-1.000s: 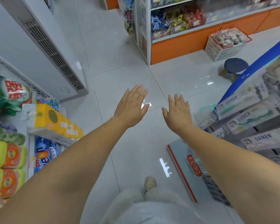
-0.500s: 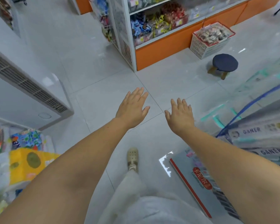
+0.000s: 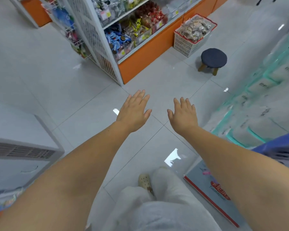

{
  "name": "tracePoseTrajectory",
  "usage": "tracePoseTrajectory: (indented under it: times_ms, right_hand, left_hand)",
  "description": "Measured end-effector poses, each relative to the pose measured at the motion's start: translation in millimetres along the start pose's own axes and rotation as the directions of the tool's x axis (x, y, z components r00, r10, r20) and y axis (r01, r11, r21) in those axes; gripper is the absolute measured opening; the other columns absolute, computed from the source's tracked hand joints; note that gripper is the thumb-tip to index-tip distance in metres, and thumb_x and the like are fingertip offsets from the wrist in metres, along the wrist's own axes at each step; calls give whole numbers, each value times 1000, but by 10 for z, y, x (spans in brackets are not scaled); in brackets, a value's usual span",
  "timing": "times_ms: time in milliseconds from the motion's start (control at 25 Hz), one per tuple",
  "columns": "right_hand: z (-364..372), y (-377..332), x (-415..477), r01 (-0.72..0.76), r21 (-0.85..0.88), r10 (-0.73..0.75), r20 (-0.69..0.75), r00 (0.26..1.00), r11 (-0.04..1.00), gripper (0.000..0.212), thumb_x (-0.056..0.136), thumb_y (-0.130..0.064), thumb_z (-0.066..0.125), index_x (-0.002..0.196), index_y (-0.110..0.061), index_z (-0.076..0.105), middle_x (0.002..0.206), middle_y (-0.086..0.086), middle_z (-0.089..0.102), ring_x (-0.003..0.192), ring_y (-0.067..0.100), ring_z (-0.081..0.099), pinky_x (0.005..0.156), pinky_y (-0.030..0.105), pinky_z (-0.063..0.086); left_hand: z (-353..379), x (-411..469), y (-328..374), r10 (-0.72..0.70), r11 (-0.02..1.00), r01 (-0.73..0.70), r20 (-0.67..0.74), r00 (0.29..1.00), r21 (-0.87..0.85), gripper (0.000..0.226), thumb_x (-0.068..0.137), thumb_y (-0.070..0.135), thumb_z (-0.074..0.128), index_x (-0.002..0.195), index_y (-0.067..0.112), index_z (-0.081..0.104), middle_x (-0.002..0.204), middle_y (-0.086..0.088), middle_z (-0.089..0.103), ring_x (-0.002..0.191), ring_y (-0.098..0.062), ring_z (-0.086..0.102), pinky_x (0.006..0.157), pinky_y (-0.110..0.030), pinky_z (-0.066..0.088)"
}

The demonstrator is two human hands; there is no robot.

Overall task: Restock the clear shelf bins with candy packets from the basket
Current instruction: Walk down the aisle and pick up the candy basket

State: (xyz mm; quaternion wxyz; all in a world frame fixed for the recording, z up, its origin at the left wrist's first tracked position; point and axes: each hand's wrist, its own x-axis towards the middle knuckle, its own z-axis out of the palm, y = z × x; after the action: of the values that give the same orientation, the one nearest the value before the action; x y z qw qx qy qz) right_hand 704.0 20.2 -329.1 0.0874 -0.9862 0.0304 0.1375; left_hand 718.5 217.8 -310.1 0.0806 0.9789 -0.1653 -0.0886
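Observation:
A white lattice basket (image 3: 186, 43) with a red rim stands on the floor at the upper right, heaped with candy packets (image 3: 194, 28). Behind it, clear shelf bins (image 3: 137, 33) on the orange-based shelf hold blue, yellow and red sweets. My left hand (image 3: 134, 111) and my right hand (image 3: 183, 114) are stretched out over the tiled floor, palms down with fingers straight, holding nothing. Both are well short of the basket.
A small round dark stool (image 3: 213, 58) on wooden legs stands just in front of the basket. A white wire rack (image 3: 92, 35) closes the shelf's end. A white unit (image 3: 22, 152) is at the left, and stacked teal-edged packs (image 3: 264, 100) are at the right.
The view has moved forward and turned toward the candy shelf; basket and stool are nearer and larger. The left-hand goods shelf has left the view. Both hands stay outstretched and empty.

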Motion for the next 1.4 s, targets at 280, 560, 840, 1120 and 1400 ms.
tracePoseTrajectory:
  times_ms: [280,560,840,1120,1400]
  right_hand:
    - [-296,344,1071,-90,23,90,-12,996,996,59,104,-42,23,154,-14,12,161,13,11,149,29,3,121,45,5]
    - [-816,1010,2449,-141,3,141,34,989,990,59,104,-42,21,154,-14,10,161,13,10,149,30,3,121,45,5]
    - [-1267,1608,3472,-189,21,188,32,982,982,59,104,-42,22,154,-14,11,161,13,11,149,30,4,121,45,5]
    - [-1579,2246,4614,-290,65,293,-36,955,955,58,103,-42,25,154,-14,16,161,12,13,149,30,6,120,45,6]
    - [-2010,2868,5960,-363,105,370,-45,928,926,57,103,-40,29,153,-14,18,160,12,16,148,30,8,120,45,6]
  left_hand:
    - [-114,1357,1,98,995,-99,16,995,18,59,104,42,30,156,17,15,164,-3,8,151,-18,1,122,-36,-1]
    - [-384,3077,300,148,988,-150,51,988,26,59,104,42,30,155,16,16,164,-4,9,151,-17,2,122,-36,-1]
    - [-562,4387,572,164,986,-164,70,984,-4,59,104,41,31,155,17,16,164,-3,9,151,-17,2,123,-36,-1]
    - [-608,5920,893,267,964,-267,57,962,-10,59,103,41,32,155,16,18,164,-3,11,151,-17,1,122,-35,-1]
    - [-656,7615,1227,357,934,-357,63,932,-11,60,103,42,33,156,17,17,164,-2,9,151,-16,1,122,-36,1]
